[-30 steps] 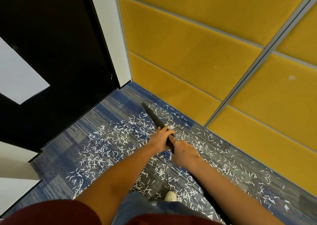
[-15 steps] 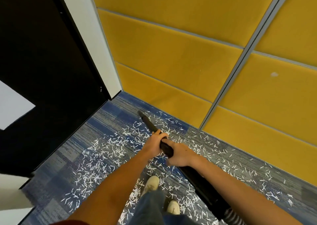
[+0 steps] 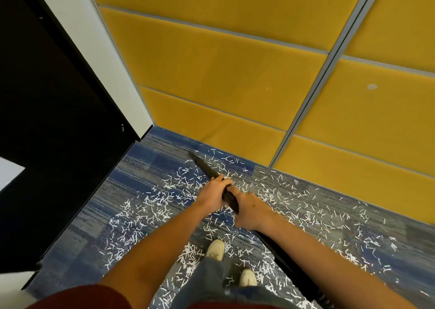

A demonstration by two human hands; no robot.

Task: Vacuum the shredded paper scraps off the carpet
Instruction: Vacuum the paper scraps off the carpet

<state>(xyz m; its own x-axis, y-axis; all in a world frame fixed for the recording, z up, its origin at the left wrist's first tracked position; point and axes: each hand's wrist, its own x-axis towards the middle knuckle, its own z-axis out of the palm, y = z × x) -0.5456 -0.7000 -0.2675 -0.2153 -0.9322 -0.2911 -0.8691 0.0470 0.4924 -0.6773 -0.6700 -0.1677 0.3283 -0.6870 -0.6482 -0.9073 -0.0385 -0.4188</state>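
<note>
A long black vacuum wand (image 3: pixel 204 165) slants from lower right to its narrow tip near the wall base. My left hand (image 3: pixel 211 190) grips the wand further forward, and my right hand (image 3: pixel 250 210) grips it just behind. White shredded paper scraps (image 3: pixel 157 202) lie scattered thickly over the blue and grey carpet (image 3: pixel 141 167), around the tip and on both sides of the wand. The wand's lower part passes under my right forearm toward the bottom right.
Yellow padded wall panels (image 3: pixel 235 73) with grey dividers close off the far side. A black door (image 3: pixel 58 120) and white frame (image 3: pixel 103 56) stand on the left. My two light shoes (image 3: pixel 215 250) stand on the carpet among scraps.
The view has shifted and my feet have stepped into view. Both hands keep their grip on the wand, whose tip stays near the wall base among the scraps.
</note>
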